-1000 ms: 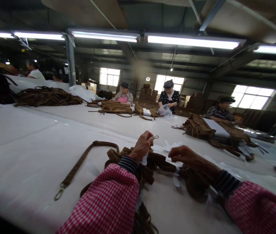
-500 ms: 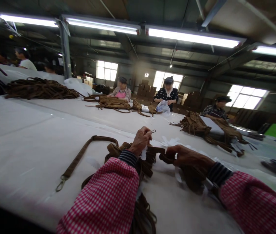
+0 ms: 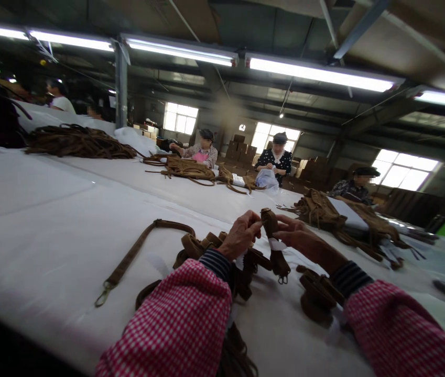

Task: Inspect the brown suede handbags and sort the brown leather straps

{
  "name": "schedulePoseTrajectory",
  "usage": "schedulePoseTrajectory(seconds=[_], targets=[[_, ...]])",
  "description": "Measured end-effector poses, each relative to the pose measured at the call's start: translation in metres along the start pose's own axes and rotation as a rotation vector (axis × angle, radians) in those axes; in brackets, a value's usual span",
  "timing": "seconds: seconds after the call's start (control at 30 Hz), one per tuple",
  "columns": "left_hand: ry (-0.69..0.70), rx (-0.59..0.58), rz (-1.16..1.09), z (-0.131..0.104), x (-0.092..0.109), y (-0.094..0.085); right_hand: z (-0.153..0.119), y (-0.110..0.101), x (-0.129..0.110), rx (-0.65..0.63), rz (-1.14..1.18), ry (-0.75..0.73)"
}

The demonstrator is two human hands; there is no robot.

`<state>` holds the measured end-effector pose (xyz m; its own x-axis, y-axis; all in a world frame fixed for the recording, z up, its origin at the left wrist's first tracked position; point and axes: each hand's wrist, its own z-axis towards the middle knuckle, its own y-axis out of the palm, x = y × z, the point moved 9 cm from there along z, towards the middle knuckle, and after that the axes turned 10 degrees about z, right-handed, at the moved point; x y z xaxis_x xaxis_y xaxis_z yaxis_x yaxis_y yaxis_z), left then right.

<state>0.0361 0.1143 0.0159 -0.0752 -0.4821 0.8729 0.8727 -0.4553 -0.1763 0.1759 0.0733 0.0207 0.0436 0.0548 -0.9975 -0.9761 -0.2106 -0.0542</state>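
Note:
Between my hands a folded brown strap (image 3: 279, 259) stands up from the table, wrapped with a white band and showing a metal clip at its lower end. My left hand (image 3: 243, 233) is closed, its fingertips pinching at the strap's upper left side. From the right, my right hand (image 3: 301, 238) grips the same strap with bent fingers near the band. Beneath and beside my left wrist lie more rolled brown straps (image 3: 193, 245). One long strap (image 3: 130, 257) stretches out to the left, ending in a metal snap hook (image 3: 102, 296). Another rolled strap (image 3: 316, 296) rests below my right wrist.
The white-covered table (image 3: 49, 209) runs wide to both sides. Brown strap heaps lie at the far left (image 3: 80, 141), and brown bags (image 3: 188, 168) sit along the far side. A larger bag pile (image 3: 316, 209) is at the right. Several people work across the table.
The strap has come upright between my hands, its clip end now hanging down. My right hand has moved left and up, closer to my left hand. The view has shifted slightly.

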Motion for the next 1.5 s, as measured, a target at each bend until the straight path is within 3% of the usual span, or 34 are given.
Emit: schedulePoseTrajectory(seconds=[0.27, 0.37, 0.57, 0.77, 0.87, 1.07, 1.2, 1.3, 1.43, 1.5], targets=[[-0.023, 0.144, 0.194, -0.003, -0.003, -0.01, 0.003, 0.021, -0.006, 0.086, -0.098, -0.079], [-0.032, 0.162, 0.194, -0.003, -0.005, -0.012, 0.006, 0.019, -0.006, 0.165, -0.08, -0.089], [-0.045, 0.144, 0.157, -0.002, -0.007, -0.011, 0.01, 0.017, -0.019, 0.261, -0.216, -0.216], [-0.066, 0.087, 0.027, -0.003, 0.0, -0.007, 0.008, 0.021, -0.049, 0.372, -0.433, -0.441], [-0.08, 0.04, -0.007, -0.003, 0.002, -0.005, 0.011, 0.018, -0.051, 0.371, -0.373, -0.42], [-0.036, 0.062, -0.099, -0.001, 0.015, -0.022, 0.01, 0.017, -0.057, 0.358, -0.275, -0.392], [0.08, -0.036, 0.158, -0.003, 0.035, -0.016, 0.004, 0.028, -0.064, 0.342, -0.347, -0.428], [0.085, 0.013, 0.395, -0.004, 0.038, -0.019, -0.001, 0.037, -0.071, 0.339, -0.449, -0.45], [-0.003, 0.136, 0.682, -0.009, 0.041, -0.039, -0.013, 0.023, -0.085, 0.45, -0.461, -0.477], [-0.001, 0.078, 0.882, -0.013, 0.048, -0.04, -0.021, 0.011, -0.096, 0.518, -0.423, -0.519]])
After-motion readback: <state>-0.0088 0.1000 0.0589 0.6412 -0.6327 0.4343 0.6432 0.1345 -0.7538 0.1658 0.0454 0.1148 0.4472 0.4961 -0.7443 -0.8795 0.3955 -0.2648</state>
